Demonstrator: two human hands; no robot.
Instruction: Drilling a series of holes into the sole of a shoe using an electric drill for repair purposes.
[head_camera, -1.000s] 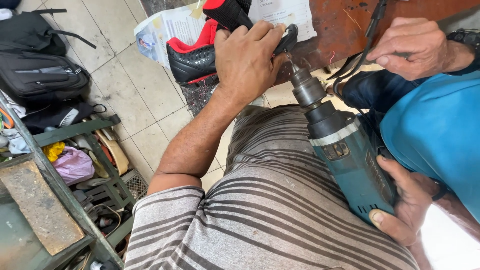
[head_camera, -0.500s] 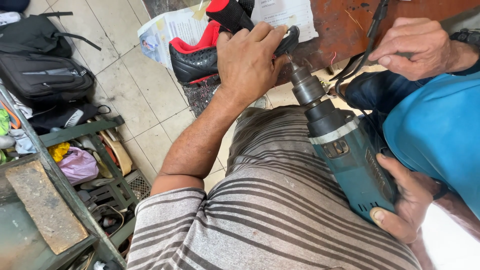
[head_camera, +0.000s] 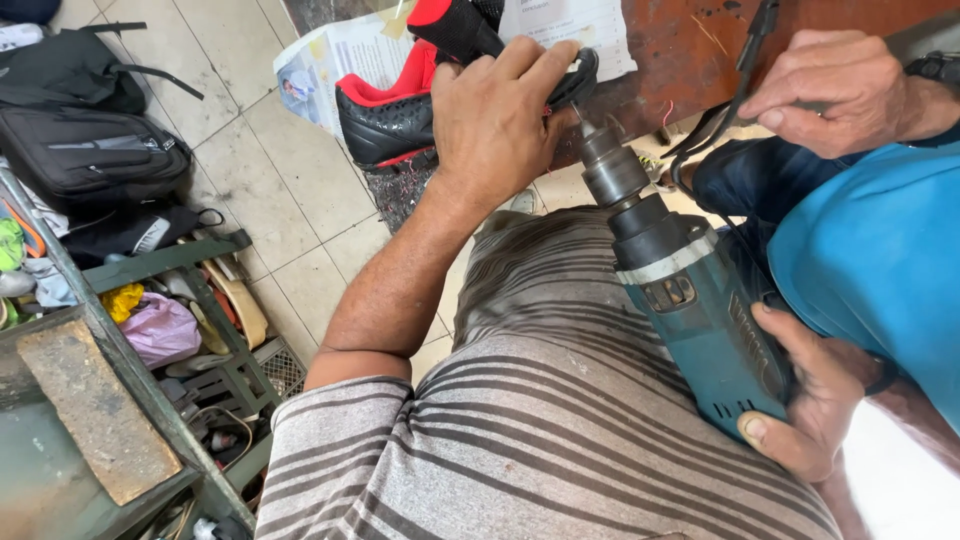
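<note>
A: Shifted since the earlier frame: view tilted slightly, left hand (head_camera: 495, 125) and drill (head_camera: 690, 300) now lower in view; grip on both unchanged.

B: Left hand state?

A: Fingers (head_camera: 530, 65) curled over a dark shoe part (head_camera: 575, 80), closed on it, palm down. Pressed against the edge of the reddish-brown bench (head_camera: 690, 60).

B: Position of the drill relative to the fingers?

A: Bit tip just beside the left fingertips, touching the shoe part right under them. Chuck (head_camera: 610, 175) pointing up and away, body slanting down across the striped lap.

B: Right hand?

A: Right hand (head_camera: 805, 400) wrapped around the teal drill body at its rear, thumb along the underside, fingers closed on the housing. Trigger finger hidden; cannot tell whether pressed.

B: Other hands?

A: Second person's hand (head_camera: 845, 90), upper right, above a blue sleeve, closed on a black cord (head_camera: 745, 75). Well apart from the drill tip.

B: Surroundings?

A: Black-and-red shoe (head_camera: 390, 120) on newspaper on the tiled floor, beyond the left wrist. Black bags (head_camera: 95, 150) far left, green metal rack (head_camera: 150, 400) with clutter below them.
</note>
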